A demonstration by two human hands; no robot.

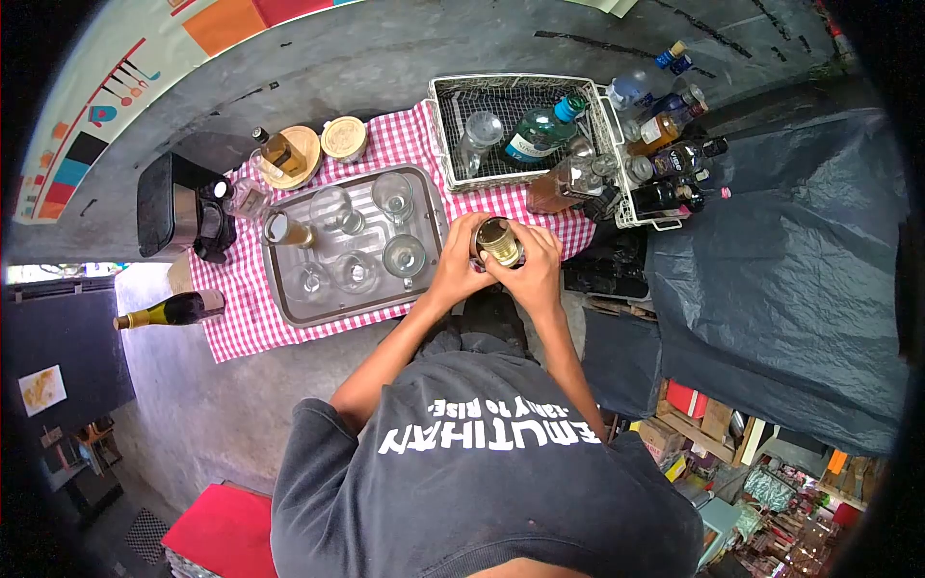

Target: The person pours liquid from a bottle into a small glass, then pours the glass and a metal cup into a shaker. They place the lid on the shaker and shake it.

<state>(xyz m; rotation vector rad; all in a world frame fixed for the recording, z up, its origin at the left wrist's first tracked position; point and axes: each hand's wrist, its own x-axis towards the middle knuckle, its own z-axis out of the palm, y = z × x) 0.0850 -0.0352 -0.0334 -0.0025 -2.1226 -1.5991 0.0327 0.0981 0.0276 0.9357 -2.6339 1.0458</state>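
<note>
In the head view, my left hand (457, 258) and my right hand (533, 264) are wrapped round a small glass (499, 243) with pale golden contents, held close to my body at the table's front edge. Its lower part is hidden by my fingers. To the left of my hands lies a grey tray (436, 193) with a brown rim. Several clear glasses stand on it, among them a glass mug (404, 257) and a tall glass (289, 231) with an amber tint. Just right of my right hand, a bottle of brownish liquid (554, 188) leans by the wire basket.
A white wire basket (448, 178) holds a green bottle (540, 135) and a clear glass. Several bottles crowd a second rack (665, 224) at right. A champagne-style bottle (178, 310) lies at the left edge of the checked cloth (241, 332). A black appliance (169, 207) stands behind.
</note>
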